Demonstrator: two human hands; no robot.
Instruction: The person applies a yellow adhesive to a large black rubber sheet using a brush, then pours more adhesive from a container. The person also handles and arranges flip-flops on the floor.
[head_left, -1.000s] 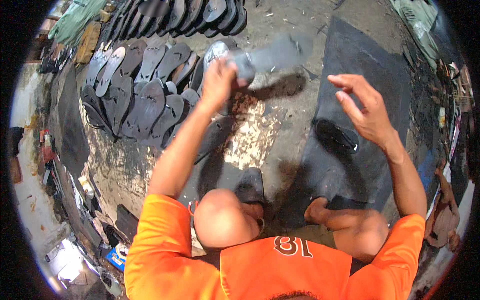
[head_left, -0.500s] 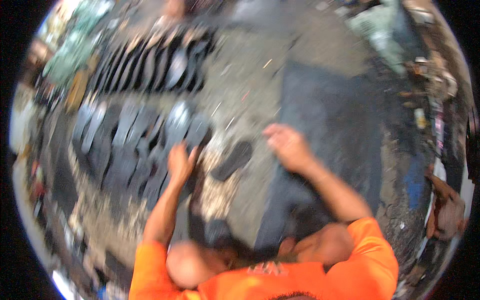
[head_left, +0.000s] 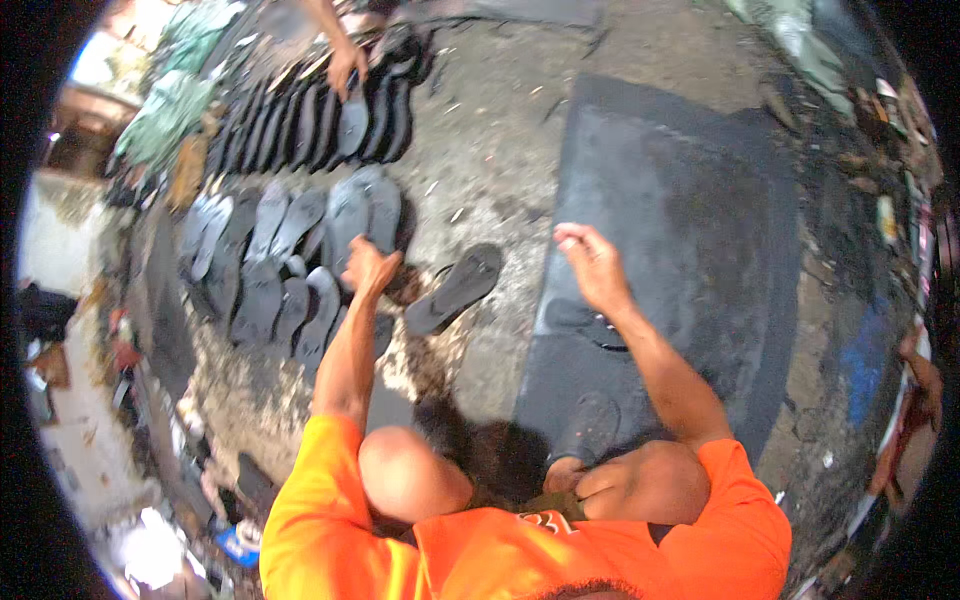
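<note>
Head view: our left hand (head_left: 367,266) has come down, fingers curled and now empty, beside the rows of dark soles (head_left: 290,260). A loose sole (head_left: 455,290) lies at its three o'clock. Our right hand (head_left: 592,262), half open, hovers over the black rubber sheet (head_left: 690,220).

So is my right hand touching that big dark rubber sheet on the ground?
Cannot tell. The head view shows the right hand over the dark rubber sheet, fingers curled, but from above neither contact nor gap shows.
</note>
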